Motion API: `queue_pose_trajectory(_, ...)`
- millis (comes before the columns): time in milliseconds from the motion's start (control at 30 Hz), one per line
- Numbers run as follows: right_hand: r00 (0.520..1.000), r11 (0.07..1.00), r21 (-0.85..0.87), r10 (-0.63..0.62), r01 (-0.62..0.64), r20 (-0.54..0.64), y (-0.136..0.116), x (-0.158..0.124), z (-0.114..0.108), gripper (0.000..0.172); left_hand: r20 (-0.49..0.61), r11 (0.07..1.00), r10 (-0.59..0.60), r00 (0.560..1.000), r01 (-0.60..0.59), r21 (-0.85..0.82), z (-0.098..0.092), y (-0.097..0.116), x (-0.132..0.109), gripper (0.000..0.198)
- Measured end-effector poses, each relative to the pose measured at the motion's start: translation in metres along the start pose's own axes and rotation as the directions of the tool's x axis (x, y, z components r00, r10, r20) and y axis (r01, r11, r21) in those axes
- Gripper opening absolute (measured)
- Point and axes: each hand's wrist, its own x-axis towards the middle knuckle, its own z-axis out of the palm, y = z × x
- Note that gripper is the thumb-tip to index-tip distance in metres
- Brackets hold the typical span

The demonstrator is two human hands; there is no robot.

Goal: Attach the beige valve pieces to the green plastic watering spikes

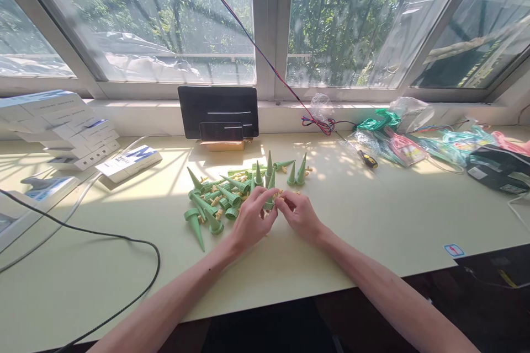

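Where the left hand (252, 222) and right hand (301, 215) met beside the pile of spikes (219, 198) on the table (372, 226), both pinched one green cone (269, 205); holding it low and steady, fingertips near its open end, looked wisest.

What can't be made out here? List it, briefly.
- Head view, what the left hand and right hand pinch: hidden by their fingers.
- Head view, print on the boxes: too small.
- Head view, black bag: cut off by the right edge.
- Head view, lowest cones in the pile: covered by others.
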Motion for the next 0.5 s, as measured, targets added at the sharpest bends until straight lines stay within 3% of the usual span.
queue_pose_trajectory(500, 1.0, 0.997, -0.071, -0.006, 0.006, -0.008, 0.0023, 0.0012, 0.0002, 0.043, 0.008, 1.0, -0.001, 1.0, 0.001, 0.001, 0.0004, -0.0015, -0.0005, 0.032)
